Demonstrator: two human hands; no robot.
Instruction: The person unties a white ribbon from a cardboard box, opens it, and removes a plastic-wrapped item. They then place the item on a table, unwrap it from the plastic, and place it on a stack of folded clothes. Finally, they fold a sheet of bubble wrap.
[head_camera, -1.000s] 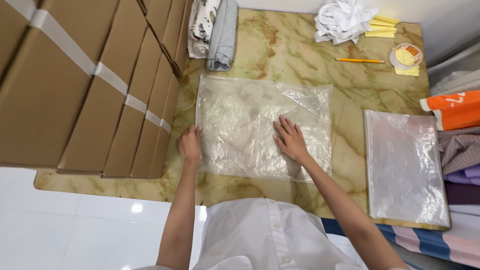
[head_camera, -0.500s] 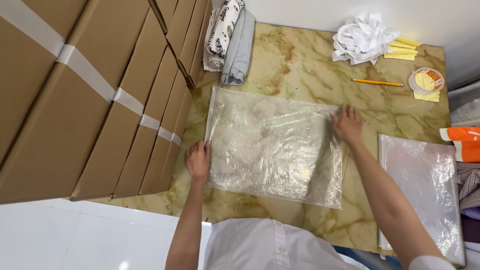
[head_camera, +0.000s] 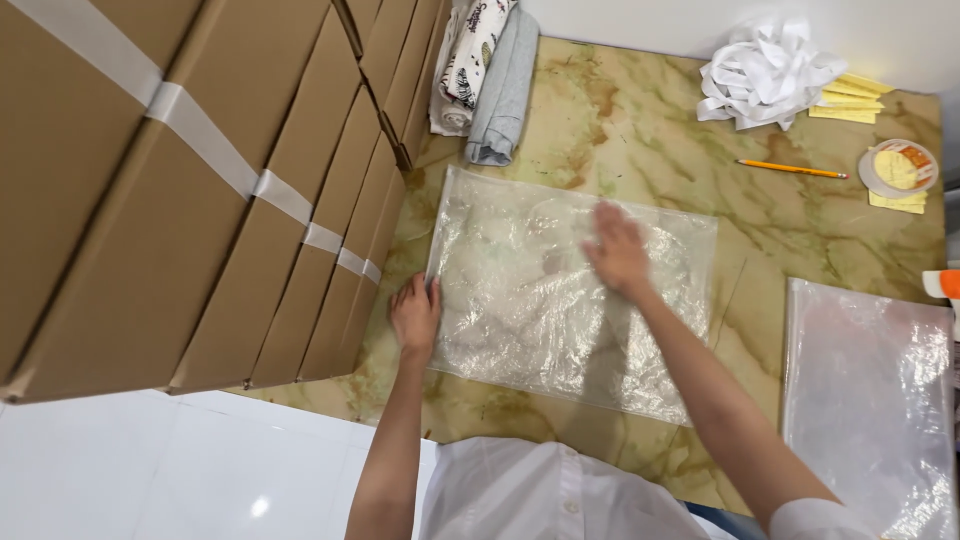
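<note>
The clear plastic bag (head_camera: 560, 290) lay flat at the middle of the marbled bench (head_camera: 650, 110). The left hand (head_camera: 415, 315) pinned its edge at 9 o'clock, fingers spread flat, gripping nothing. The right hand (head_camera: 618, 250) pressed open-palmed on the centre, blurred. The step looked like smoothing; a next stroke would call for light, even pressure. Cardboard boxes (head_camera: 200, 190) stood at 9 o'clock, a pencil (head_camera: 790, 169) at 2

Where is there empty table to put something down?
Bare marble table lies between the grey folded cloth, the white crumpled paper heap and the clear plastic bag under both hands. A narrow strip separates that bag from the stack of plastic sheets. The brown cardboard boxes crowd the left.
</note>
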